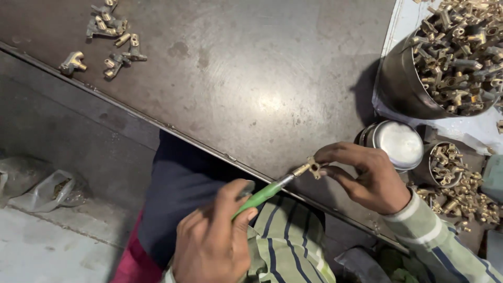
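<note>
Dark scuffed metal bench (251, 78); green-handled screwdriver (262, 195) gripped in left hand (212, 241), angled up-right into small brass fitting (314, 167) pinched by right hand (367, 178).

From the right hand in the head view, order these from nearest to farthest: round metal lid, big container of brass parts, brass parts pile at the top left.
From the right hand:
1. Round metal lid, just above it.
2. Big container of brass parts, upper right.
3. Brass parts pile, far top left.
</note>
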